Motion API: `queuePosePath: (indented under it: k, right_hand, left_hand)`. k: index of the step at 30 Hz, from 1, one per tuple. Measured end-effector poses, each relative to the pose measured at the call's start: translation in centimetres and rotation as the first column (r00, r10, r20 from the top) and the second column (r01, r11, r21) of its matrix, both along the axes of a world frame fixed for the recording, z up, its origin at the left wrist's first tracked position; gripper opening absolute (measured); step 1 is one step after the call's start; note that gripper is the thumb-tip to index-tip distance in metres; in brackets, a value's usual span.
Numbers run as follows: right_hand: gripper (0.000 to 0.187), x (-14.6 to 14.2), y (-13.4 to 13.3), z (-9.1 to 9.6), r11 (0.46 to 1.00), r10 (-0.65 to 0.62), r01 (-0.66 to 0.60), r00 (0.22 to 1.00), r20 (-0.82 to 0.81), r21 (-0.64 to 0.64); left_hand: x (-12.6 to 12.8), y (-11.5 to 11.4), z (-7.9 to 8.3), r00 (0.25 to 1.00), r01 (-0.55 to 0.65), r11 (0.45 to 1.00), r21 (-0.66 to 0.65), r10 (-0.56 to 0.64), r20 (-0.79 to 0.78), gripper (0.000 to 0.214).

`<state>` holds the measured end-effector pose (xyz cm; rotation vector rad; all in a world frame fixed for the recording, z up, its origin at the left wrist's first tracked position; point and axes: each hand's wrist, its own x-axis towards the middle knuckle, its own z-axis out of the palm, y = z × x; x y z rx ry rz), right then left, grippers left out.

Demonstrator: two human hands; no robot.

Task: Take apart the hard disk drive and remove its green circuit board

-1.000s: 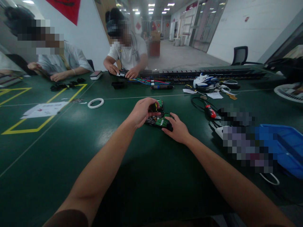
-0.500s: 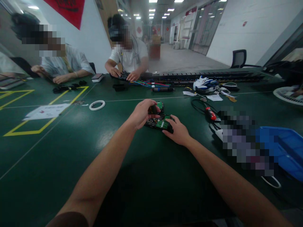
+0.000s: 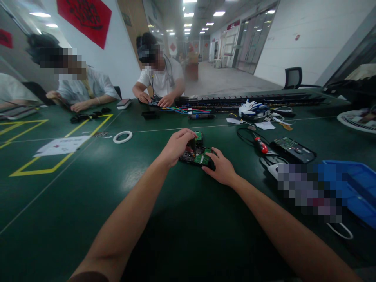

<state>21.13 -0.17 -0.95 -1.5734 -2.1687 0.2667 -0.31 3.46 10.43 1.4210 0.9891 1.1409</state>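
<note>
A black hard drive with a green circuit board (image 3: 197, 157) lies on the green table (image 3: 88, 188) in front of me. My left hand (image 3: 176, 145) is curled over its far left side, fingers closed on a small dark part that I cannot make out. My right hand (image 3: 221, 167) grips the drive's near right corner, fingers bent round the edge. A second small green board (image 3: 199, 135) shows just behind my left hand.
A red-handled screwdriver (image 3: 260, 145), another drive (image 3: 293, 149) and a blue tray (image 3: 352, 188) lie to the right. A white tape ring (image 3: 122, 137) and a paper sheet (image 3: 62, 145) lie to the left. Two people work at the far side.
Both hands stay on the drive. My left hand's fingers have shifted slightly over its far side, and the view has tilted a little so everything sits lower in the picture.
</note>
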Motion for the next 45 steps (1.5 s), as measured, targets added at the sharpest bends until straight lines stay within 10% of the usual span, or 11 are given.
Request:
queuePosePath:
  k: [14,45]
  right_hand:
    - [0.065,-0.06,0.16,-0.25,1.0,0.001,-0.002,1.0,0.02,0.016]
    - [0.066,-0.07,0.15,-0.15,1.0,0.001,-0.001,1.0,0.001,-0.011]
  left_hand:
    - [0.68,-0.39,-0.27,0.95,0.098,0.98,-0.173,-0.04,0.309,0.013]
    - [0.4,-0.03,-0.29,0.95,0.133,0.985,-0.106,-0.096,0.296,0.012]
